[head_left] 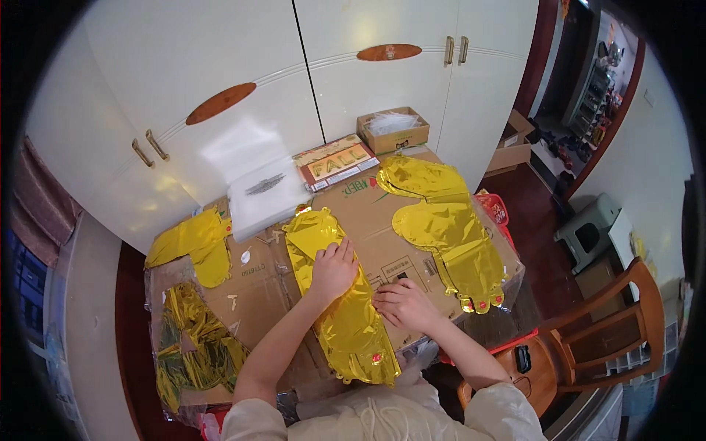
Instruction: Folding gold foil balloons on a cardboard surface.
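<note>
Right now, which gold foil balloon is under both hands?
The middle gold foil balloon, lying lengthwise down the cardboard: left hand presses flat on it, right hand at its right edge. The others lie untouched to either side.

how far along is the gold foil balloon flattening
Looks partly done, as far as one frame shows. Done: flat gold foil balloons lie stacked at the far right. In hand: the left hand presses the gold balloon flat on the cardboard, while the right hand works its edge. Left: crumpled gold foil and another piece on the left.
</note>
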### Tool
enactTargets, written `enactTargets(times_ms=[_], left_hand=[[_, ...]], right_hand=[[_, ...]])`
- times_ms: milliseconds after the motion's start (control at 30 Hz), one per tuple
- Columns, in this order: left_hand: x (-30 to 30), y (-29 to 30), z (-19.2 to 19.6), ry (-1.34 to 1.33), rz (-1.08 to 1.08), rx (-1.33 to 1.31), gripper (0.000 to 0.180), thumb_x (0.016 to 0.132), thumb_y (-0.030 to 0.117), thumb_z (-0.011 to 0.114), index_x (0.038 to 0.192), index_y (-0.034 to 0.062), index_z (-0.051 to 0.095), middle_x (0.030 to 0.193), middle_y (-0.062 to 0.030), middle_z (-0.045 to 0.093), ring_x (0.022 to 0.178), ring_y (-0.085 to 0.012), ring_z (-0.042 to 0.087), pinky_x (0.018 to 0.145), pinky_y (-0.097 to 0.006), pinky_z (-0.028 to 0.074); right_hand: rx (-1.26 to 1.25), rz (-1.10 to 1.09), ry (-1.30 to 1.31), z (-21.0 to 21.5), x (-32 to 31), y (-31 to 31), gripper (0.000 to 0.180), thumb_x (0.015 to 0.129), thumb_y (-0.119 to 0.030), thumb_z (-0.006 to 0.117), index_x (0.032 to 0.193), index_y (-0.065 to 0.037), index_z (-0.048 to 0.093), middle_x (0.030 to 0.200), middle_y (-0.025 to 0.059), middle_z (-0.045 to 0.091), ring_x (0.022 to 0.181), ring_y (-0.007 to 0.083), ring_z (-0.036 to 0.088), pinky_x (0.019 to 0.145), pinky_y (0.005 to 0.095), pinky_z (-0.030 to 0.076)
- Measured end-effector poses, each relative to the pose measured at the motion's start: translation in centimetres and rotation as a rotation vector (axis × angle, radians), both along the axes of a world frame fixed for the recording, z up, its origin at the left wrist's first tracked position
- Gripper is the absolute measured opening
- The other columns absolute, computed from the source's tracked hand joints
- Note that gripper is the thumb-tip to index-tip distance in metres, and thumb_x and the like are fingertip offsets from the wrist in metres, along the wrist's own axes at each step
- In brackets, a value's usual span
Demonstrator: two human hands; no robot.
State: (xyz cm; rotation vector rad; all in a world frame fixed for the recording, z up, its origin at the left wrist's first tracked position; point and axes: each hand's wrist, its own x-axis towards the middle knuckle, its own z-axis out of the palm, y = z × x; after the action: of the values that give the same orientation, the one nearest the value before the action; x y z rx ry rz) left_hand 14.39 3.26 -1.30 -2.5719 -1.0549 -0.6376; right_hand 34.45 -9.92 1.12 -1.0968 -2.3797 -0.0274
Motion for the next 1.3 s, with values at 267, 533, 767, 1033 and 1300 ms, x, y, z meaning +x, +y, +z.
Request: enactTargets(times_ms=[267,533,767,1033,1300], left_hand=[[-0.2,2.2,0.4,0.012,0.038,0.015,0.043,0.083,0.03,0.064,0.117,0.0045,0.064,0.123,-0.0038,0.063,0.099,-0.0176,0.056,0.077,-0.037,0.041],[-0.2,3.8,0.1,0.019,0.069,0.027,0.042,0.083,0.028,0.062,0.117,0.0049,0.064,0.121,-0.0017,0.062,0.1,-0.0163,0.055,0.077,-0.037,0.04],[-0.4,5.7,0.0,0.017,0.111,0.004,0.041,0.082,0.028,0.061,0.116,0.0058,0.064,0.112,-0.0007,0.062,0.097,-0.018,0.055,0.077,-0.038,0.041],[-0.8,7.6,-0.3,0.024,0.142,-0.021,0.041,0.086,0.029,0.057,0.119,0.0062,0.063,0.117,-0.0008,0.061,0.101,-0.0189,0.054,0.08,-0.04,0.041],[1.0,-3.8,6.8,0.392,0.042,-0.39,0.033,0.079,0.022,0.06,0.106,0.0036,0.069,0.117,-0.0097,0.063,0.107,-0.0189,0.056,0.081,-0.041,0.041]], right_hand=[[-0.001,-0.005,-0.002,0.0,0.0,0.0,0.018,0.077,-0.017,0.069,0.094,-0.012,0.073,0.105,-0.0041,0.068,0.108,0.0128,0.059,0.095,0.034,0.04],[-0.019,-0.001,-0.002,0.1,0.0,0.1,0.018,0.077,-0.017,0.069,0.094,-0.013,0.073,0.106,-0.0045,0.068,0.108,0.0124,0.058,0.095,0.0343,0.04],[-0.017,-0.002,-0.004,-0.1,0.1,0.1,0.019,0.077,-0.017,0.069,0.095,-0.013,0.072,0.106,-0.0044,0.068,0.109,0.0125,0.058,0.096,0.0344,0.04],[-0.019,0.002,0.006,0.2,0.0,0.1,0.015,0.078,-0.017,0.068,0.093,-0.013,0.072,0.104,-0.0043,0.069,0.108,0.0134,0.059,0.096,0.0345,0.04],[-0.006,-0.018,0.04,-0.5,0.2,0.2,0.014,0.078,-0.017,0.069,0.09,-0.012,0.073,0.103,-0.0031,0.069,0.107,0.0137,0.06,0.097,0.0354,0.04]])
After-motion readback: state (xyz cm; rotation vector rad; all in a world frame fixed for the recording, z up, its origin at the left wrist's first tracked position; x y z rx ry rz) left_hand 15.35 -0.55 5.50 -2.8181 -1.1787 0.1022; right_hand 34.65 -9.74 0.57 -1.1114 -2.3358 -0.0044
